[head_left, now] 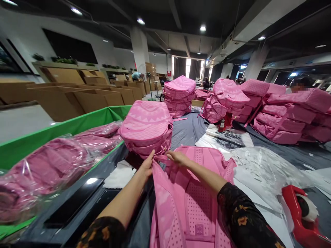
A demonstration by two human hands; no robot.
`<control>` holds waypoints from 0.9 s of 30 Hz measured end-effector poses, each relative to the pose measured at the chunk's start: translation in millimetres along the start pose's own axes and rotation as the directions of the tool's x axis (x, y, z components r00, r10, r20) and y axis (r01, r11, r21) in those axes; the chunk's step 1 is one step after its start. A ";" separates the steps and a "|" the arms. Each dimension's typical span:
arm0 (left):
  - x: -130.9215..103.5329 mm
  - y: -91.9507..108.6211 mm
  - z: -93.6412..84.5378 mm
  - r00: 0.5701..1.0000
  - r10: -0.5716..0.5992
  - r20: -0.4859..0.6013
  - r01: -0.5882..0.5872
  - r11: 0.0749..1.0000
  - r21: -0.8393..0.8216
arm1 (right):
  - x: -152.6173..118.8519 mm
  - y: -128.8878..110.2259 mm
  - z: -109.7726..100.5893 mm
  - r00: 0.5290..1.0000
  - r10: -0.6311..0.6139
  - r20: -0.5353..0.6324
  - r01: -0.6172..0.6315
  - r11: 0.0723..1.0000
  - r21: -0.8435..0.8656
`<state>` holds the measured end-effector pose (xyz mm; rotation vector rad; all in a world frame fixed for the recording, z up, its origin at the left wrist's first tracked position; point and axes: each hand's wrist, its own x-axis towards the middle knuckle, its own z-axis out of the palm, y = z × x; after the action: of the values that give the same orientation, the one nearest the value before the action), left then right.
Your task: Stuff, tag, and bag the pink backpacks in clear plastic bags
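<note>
Backpack [198, 193] in pink lies straps-up on the counter [184, 135], directly before the person. From where I stand, the left hand's [146, 166] fingers pinch its strap [162, 201] near the top; the right hand's [179, 157] meet the same strap, though I can't tell whether they grip. Right of it sits a red tape dispenser [291, 206].

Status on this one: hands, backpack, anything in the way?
Left hand and right hand on pink strap. Backpack lying perforated back panel up. Patterned pink bag close beyond hands.
</note>
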<state>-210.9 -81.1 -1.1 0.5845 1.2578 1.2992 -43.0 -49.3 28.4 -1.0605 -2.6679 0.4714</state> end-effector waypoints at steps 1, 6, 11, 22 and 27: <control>-7.1 12.4 0.6 0.999 0.021 0.044 -0.019 0.999 -0.034 | 6.5 -2.5 -5.4 1.000 0.013 -0.015 -0.012 0.999 0.047; -44.7 65.3 21.9 0.946 0.291 0.142 -0.292 0.956 -0.012 | 34.3 -17.1 -36.1 0.988 0.037 -0.149 -0.030 0.998 0.047; -59.8 75.9 44.1 0.855 0.516 0.059 -0.518 0.854 0.050 | 7.6 -9.0 -76.7 0.942 0.135 -0.307 -0.164 0.984 -0.073; -22.7 61.1 101.3 0.891 0.384 0.243 -0.416 0.904 0.098 | -192.0 -59.2 -1.8 0.984 0.041 0.173 -0.039 0.999 -0.014; -3.4 10.2 113.3 0.845 0.459 0.276 -0.531 0.656 0.536 | -243.5 -57.6 -21.4 0.971 -0.143 0.192 0.100 0.971 0.216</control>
<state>-111.6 -46.7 42.5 1.5387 1.4676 1.2572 101.3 -254.0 46.8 -0.8223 -2.7640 0.8522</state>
